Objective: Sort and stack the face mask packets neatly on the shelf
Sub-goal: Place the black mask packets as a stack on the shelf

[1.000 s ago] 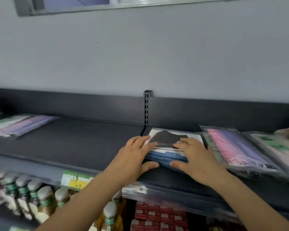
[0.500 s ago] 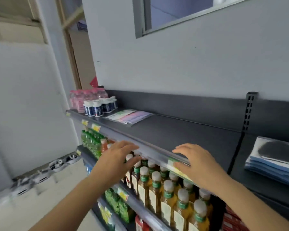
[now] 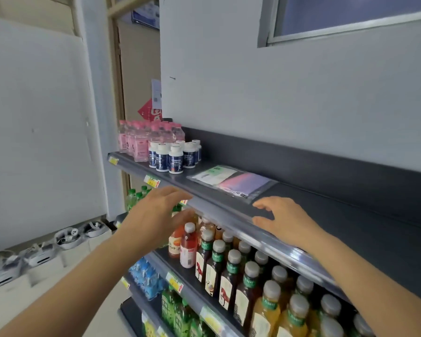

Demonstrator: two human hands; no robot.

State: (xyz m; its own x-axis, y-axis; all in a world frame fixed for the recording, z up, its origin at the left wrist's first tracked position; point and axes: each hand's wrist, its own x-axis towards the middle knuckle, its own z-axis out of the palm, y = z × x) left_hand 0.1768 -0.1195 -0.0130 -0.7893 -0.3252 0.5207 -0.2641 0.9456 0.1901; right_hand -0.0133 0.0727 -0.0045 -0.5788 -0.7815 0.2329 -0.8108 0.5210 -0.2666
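Grip-wise both hands are empty: left hand has fingers straight and spread, hanging in front of the shelf, just below its lip. Right hand is relaxed and open over the front edge, thumb down by the price rail, fingertips abt on the shelf surface; can't tell if they really touch.

Two face mask packets lie flat on the shelf at approx 11 o'clock from the right hand and 1 o'clock from the left, near but apart from both. White/green packet sits at 10 o'clock of the pink/purple packet; overlapping or just butted, can't say which. Small white bottles stand just beside them at 10 o'clock, pink bottles behind those. Drinks bottles fill the lower shelf at 6 o'clock.

Step in hand, I'd say: reach in and collect these two. To do it well:
- Right hand goes fwd to 11 o'clock, fingers flat on top, thumb under the near edge.
- Film looks slick & floppy, so pinch each by an edge, don't drag.
- Left hand should come up over the rail w/ care not to knock the white bottles.
- Keep the kinds apart and edges squared when stacking
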